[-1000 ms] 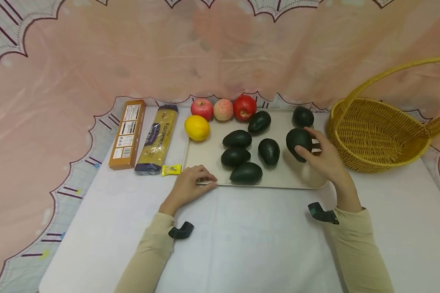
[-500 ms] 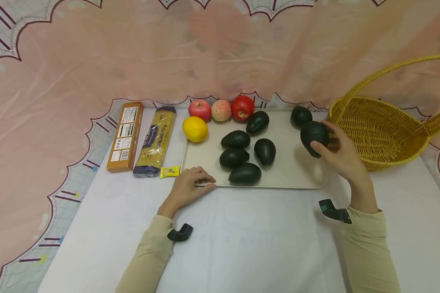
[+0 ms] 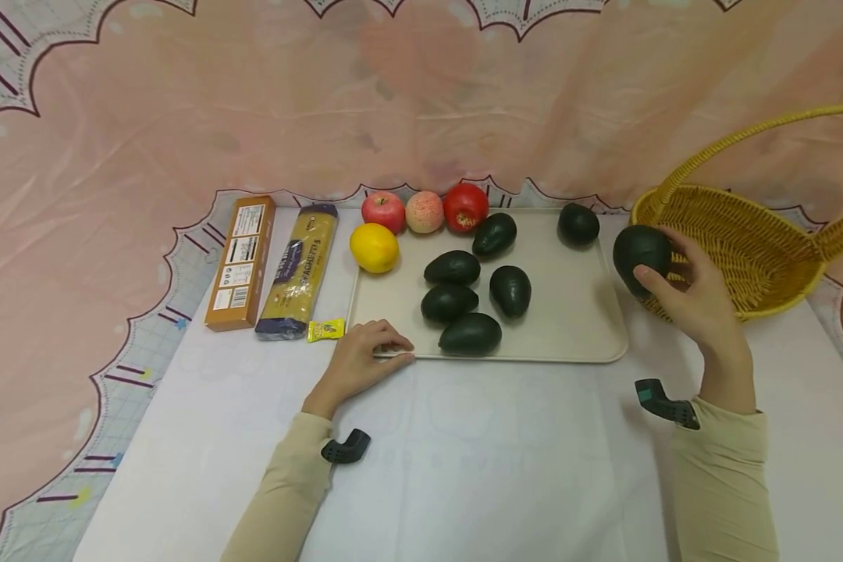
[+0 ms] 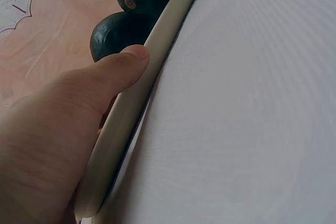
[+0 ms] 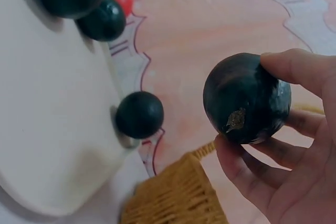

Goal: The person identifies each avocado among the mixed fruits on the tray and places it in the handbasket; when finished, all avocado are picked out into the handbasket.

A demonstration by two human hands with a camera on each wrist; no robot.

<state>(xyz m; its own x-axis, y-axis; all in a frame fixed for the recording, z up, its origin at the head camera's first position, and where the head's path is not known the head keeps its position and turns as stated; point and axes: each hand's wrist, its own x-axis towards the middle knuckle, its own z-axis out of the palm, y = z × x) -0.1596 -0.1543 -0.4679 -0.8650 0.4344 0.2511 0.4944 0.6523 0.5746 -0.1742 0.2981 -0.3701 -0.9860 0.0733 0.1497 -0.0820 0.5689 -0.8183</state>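
Observation:
My right hand [image 3: 695,295] holds a dark green avocado [image 3: 642,260] between thumb and fingers, raised between the tray's right edge and the wicker basket [image 3: 738,304]. In the right wrist view, the held avocado [image 5: 247,98] shows its brown stem scar. The left hand [image 3: 365,355] rests at the front left corner of the cream tray [image 3: 569,328], thumb along the rim; in the left wrist view that thumb lies against the rim [image 4: 131,93]. Several avocados lie on the tray, including a lone avocado [image 3: 578,225] at its back right corner.
Along the tray's back left are a red apple [image 3: 382,211], a peach [image 3: 425,211], a pomegranate [image 3: 467,207] and a lemon [image 3: 374,248]. Further left lie a spaghetti pack [image 3: 298,273], a brown box [image 3: 241,261] and a yellow wrapped candy [image 3: 326,329]. The basket's handle [image 3: 730,144] arches high.
The right hand has carried the avocado rightward from over the tray, past its edge, to the basket's left side. My left hand stays at the tray corner.

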